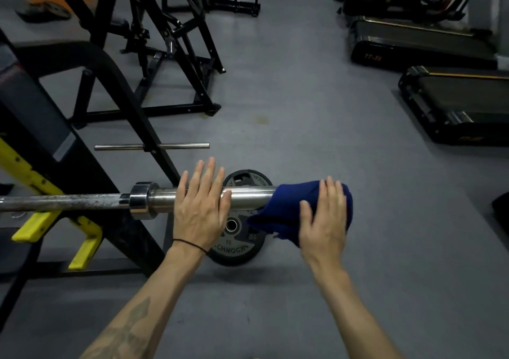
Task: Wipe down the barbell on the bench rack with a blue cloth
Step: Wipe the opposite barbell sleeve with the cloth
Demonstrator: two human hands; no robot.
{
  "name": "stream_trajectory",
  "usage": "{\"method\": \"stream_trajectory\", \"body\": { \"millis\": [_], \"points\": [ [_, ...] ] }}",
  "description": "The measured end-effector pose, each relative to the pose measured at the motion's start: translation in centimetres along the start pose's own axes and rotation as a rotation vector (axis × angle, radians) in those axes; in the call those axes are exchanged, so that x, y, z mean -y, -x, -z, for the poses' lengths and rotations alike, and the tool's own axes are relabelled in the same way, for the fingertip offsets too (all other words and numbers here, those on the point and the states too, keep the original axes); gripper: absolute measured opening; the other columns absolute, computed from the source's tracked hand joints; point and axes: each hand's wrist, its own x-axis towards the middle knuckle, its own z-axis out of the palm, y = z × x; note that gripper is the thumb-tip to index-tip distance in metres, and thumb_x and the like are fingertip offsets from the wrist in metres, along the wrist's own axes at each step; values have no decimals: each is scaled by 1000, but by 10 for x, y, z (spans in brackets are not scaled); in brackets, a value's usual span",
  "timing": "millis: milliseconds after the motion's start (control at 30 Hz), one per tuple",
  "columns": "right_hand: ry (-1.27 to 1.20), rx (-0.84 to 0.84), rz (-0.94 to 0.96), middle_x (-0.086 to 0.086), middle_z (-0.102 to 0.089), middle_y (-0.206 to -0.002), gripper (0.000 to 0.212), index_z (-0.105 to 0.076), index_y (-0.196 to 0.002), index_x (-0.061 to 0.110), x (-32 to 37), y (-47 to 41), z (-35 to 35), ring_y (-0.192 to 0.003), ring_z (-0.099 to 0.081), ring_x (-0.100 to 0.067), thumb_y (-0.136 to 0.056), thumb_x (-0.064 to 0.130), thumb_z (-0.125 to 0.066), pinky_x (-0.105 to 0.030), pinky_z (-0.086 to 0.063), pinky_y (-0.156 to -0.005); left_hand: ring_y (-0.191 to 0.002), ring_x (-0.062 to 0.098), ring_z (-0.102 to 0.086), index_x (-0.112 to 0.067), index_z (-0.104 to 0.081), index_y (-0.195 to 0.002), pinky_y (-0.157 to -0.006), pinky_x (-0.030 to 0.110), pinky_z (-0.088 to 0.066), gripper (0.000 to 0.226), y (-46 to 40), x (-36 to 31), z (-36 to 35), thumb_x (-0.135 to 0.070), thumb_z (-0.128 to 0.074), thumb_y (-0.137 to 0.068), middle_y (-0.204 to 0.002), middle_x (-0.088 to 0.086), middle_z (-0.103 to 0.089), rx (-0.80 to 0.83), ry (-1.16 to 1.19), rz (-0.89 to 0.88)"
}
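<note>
Our right hand (322, 215) lies flat on the blue cloth (286, 210), fingers spread, pressing it over the end of the barbell (248, 196) sleeve; not a closed grasp. Our left hand (200, 207) rests palm-down on the sleeve, fingers extended and apart, just right of the steel collar (141, 199). Thin black band (190, 244) on left wrist. Bar runs left across the frame, shaft mottled, seated on the bench rack (82, 149) with yellow hooks (33, 227) below. On the grey floor (330, 138) under the sleeve, a black weight plate (237, 245) lies flat. Treadmills (451, 102) at far right
</note>
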Motion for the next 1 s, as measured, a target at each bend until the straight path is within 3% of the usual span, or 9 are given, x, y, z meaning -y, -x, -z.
{"method": "stream_trajectory", "body": {
  "millis": [100,200,367,467,533,700,800,900,1000],
  "points": [
    [-40,98,221,-14,-24,-168,73,-29,-158,0,38,27,-16,-158,-13,-28,-105,47,-41,-47,-14,-128,-155,30,-19,-11,-34,-158,-124,56,-19,58,19,-3,-3,-39,-33,-107,-167,12,-23,-25,15,-16],
    [91,145,495,-10,-27,-168,66,-33,-158,3,5,12,-5,-157,-20,-25,-106,44,-39,-51,-21,-125,-156,31,-14,-12,-25,-161,-125,55,-14,64,37,0,-8,-41,-35,-105,-169,13,-14,-2,-11,-57],
    [16,-21,42,-15,-28,-166,70,-32,-157,-1,3,3,-4,-156,-18,-30,-106,47,-35,-57,-19,-124,-156,33,-12,-11,-22,-161,-127,53,-7,66,54,0,-12,-41,-37,-104,-169,15,-12,15,-31,-58],
    [30,146,345,-15,-25,-167,73,-30,-158,0,24,17,-14,-157,-16,-29,-106,51,-36,-48,-10,-128,-156,32,-15,-9,-26,-160,-126,55,-11,65,53,-5,-8,-41,-36,-105,-168,16,-17,16,17,-36],
    [116,130,469,-15,-31,-165,67,-36,-156,0,0,4,-8,-155,-24,-30,-106,46,-37,-50,-17,-126,-155,30,-19,-8,-32,-158,-126,54,-15,62,47,-6,-1,-41,-37,-105,-167,14,-23,30,83,-37],
    [67,-55,-47,-14,-16,-170,71,-26,-159,-1,-12,0,-1,-158,-9,-29,-106,46,-33,-55,-13,-126,-153,27,-26,-8,-41,-152,-125,52,-20,59,-3,-5,14,-43,-30,-107,-162,14,-35,73,117,-31],
    [13,79,144,-18,-11,-170,80,-20,-160,-3,21,19,-15,-159,-3,-32,-105,53,-37,-49,-7,-128,-154,27,-22,-10,-38,-154,-126,50,-16,63,-33,-12,8,-49,-23,-107,-163,13,-32,168,72,-52],
    [114,145,431,-13,-15,-171,73,-24,-160,2,-13,10,-2,-158,-11,-26,-106,48,-38,-51,-18,-126,-155,26,-21,-12,-35,-156,-127,49,-12,72,-41,-18,-1,-57,-13,-105,-164,11,-31,274,-3,-56],
    [82,36,144,-11,-14,-171,71,-23,-160,1,-29,-5,6,-159,-8,-25,-107,48,-33,-55,-20,-124,-154,27,-24,-13,-38,-155,-126,50,-16,71,-42,-17,-2,-58,-16,-104,-163,11,-33,285,-14,-30]
  ]
}}
